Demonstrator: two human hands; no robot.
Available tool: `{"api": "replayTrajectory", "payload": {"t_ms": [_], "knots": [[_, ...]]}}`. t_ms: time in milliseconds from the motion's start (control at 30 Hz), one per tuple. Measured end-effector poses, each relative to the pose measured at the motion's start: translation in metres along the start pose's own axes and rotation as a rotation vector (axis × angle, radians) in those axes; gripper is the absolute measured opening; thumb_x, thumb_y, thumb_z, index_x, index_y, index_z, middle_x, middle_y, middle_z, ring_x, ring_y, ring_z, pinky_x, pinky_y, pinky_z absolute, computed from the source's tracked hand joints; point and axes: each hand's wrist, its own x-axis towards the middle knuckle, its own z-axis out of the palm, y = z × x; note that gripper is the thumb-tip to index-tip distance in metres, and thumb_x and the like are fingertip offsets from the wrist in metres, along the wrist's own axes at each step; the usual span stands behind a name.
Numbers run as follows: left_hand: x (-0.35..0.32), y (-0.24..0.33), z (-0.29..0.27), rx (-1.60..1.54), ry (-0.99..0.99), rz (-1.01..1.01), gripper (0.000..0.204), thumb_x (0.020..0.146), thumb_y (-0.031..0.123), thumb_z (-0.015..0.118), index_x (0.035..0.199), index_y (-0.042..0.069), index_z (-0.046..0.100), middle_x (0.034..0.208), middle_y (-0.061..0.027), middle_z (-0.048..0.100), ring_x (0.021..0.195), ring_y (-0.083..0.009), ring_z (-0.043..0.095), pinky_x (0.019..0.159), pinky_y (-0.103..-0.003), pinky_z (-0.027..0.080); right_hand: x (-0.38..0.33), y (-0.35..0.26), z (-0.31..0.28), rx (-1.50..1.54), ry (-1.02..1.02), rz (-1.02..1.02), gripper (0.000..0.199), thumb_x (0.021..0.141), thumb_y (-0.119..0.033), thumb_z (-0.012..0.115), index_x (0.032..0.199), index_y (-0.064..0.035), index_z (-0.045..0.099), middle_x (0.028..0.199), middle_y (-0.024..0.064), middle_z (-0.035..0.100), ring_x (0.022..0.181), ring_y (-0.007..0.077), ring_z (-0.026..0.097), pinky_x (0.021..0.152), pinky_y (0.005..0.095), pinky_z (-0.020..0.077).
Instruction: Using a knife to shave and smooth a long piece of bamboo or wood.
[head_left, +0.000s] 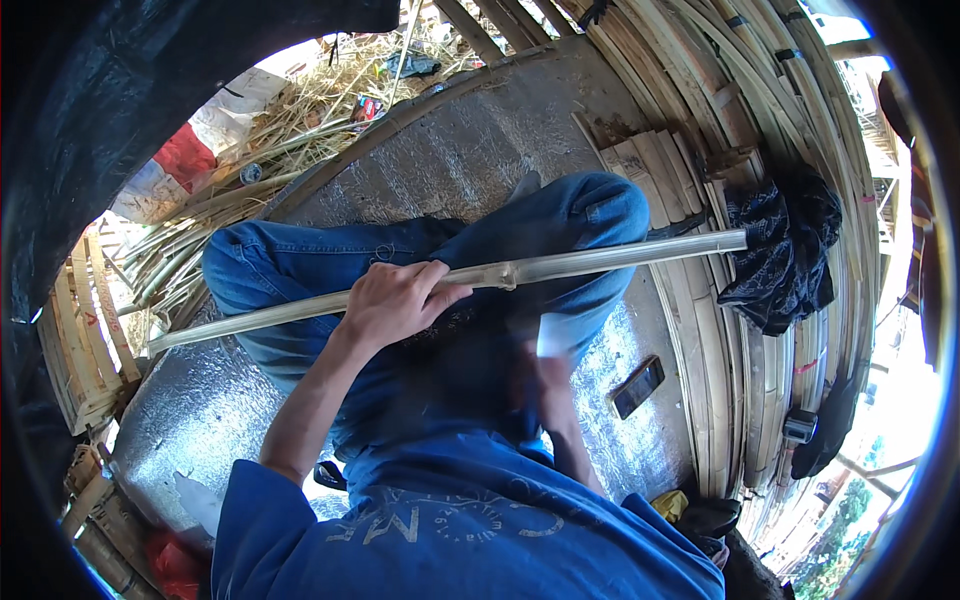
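Observation:
A long split bamboo length (610,258), pale with a node near its middle, lies slanting across my crossed legs. My left hand (398,300) is closed around it, left of the node. Its left end sits lower than its right end, which reaches out past my right knee. Below the bamboo, my right hand (548,385) is smeared by motion, its fingers hard to make out. A bright flat blade (554,336) rises from that hand, seemingly a knife; its handle is hidden. My right hand is apart from the bamboo.
I sit on a shiny silvery mat (430,150). A phone (637,388) lies to my right. Stacked bamboo strips (720,400) line the right side, with a dark cloth (785,250) over them. Loose shavings (320,110) and a wooden crate (95,330) are at the left.

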Motion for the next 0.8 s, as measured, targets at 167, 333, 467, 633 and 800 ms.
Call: {"api": "replayTrajectory", "payload": {"t_ms": [167, 333, 467, 633, 800], "knots": [[-0.005, -0.001, -0.012, -0.03, -0.119, -0.077, 0.039, 0.087, 0.044, 0.062, 0.084, 0.006, 0.058, 0.066, -0.0067, 0.064, 0.054, -0.0246, 0.065, 0.049, -0.037, 0.051, -0.003, -0.084, 0.002, 0.397, -0.184, 0.096, 0.032, 0.099, -0.036, 0.043, 0.105, -0.0046, 0.048, 0.06, 0.0061, 0.05, 0.041, 0.0135, 0.047, 0.037, 0.0259, 0.0391], [-0.007, 0.002, -0.04, 0.038, 0.096, 0.06, 0.04, 0.085, 0.044, 0.065, 0.093, 0.005, 0.061, 0.072, -0.0087, 0.065, 0.059, -0.0233, 0.065, 0.052, -0.036, 0.05, 0.015, -0.09, -0.022, 0.51, -0.037, 0.079, 0.032, 0.1, -0.036, 0.04, 0.101, -0.0046, 0.048, 0.06, 0.0067, 0.049, 0.039, 0.0133, 0.047, 0.035, 0.0248, 0.0397], [-0.045, -0.021, -0.046, 0.041, -0.083, -0.118, 0.035, 0.084, 0.04, 0.068, 0.092, 0.007, 0.062, 0.072, -0.006, 0.065, 0.056, -0.023, 0.063, 0.051, -0.035, 0.049, 0.019, -0.108, -0.023, 0.461, -0.057, 0.011, 0.032, 0.101, -0.034, 0.04, 0.102, -0.0041, 0.048, 0.06, 0.0062, 0.049, 0.038, 0.0119, 0.047, 0.035, 0.0229, 0.0396], [-0.041, -0.021, -0.031, 0.077, 0.016, -0.11, 0.03, 0.083, 0.039, 0.069, 0.087, 0.01, 0.062, 0.069, -0.0032, 0.064, 0.053, -0.0218, 0.063, 0.047, -0.033, 0.048, 0.026, -0.141, -0.02, 0.308, -0.075, -0.057, 0.035, 0.1, -0.037, 0.042, 0.103, -0.0028, 0.05, 0.059, 0.0053, 0.051, 0.04, 0.0118, 0.049, 0.037, 0.0225, 0.0392], [-0.024, -0.012, -0.015, 0.085, 0.089, -0.083, 0.03, 0.085, 0.041, 0.066, 0.088, 0.011, 0.061, 0.068, -0.0026, 0.065, 0.053, -0.0202, 0.065, 0.046, -0.032, 0.049, 0.028, -0.147, -0.044, 0.389, 0.165, -0.232, 0.035, 0.099, -0.035, 0.041, 0.103, -0.001, 0.05, 0.063, 0.0061, 0.054, 0.041, 0.0126, 0.05, 0.035, 0.0241, 0.0385]]}}
